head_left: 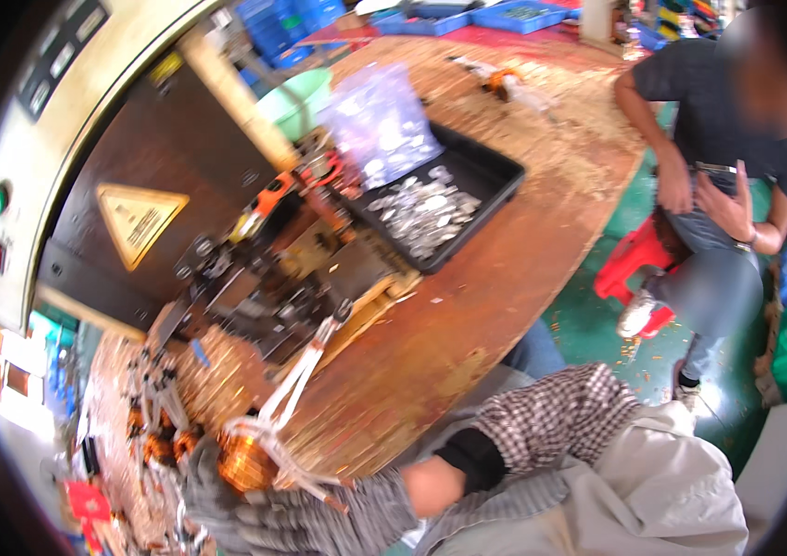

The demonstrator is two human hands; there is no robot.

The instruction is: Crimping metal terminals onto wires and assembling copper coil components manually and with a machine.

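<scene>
My right hand [305, 519], in a grey striped knit glove, reaches in from the lower right and closes around a copper wire coil [247, 461]. Motion blur and the coil hide part of its fingers. White-sleeved leads [293, 385] stick out of the coil, one pair rising over the table edge, others lying across the glove. Close to the held coil, more copper coils [160, 449] with white leads sit in a blurred group. A metal fixture [273, 296] with small clamps stands on the table beyond my hand. My left hand cannot be seen.
A black tray [505, 190] holds many small silvery pieces and a clear plastic bag [380, 120]. The wooden table [449, 324] curves along the right. A panelled machine [88, 102] stands left. Across the floor a person [699, 120] sits on a red stool [630, 264], holding a phone.
</scene>
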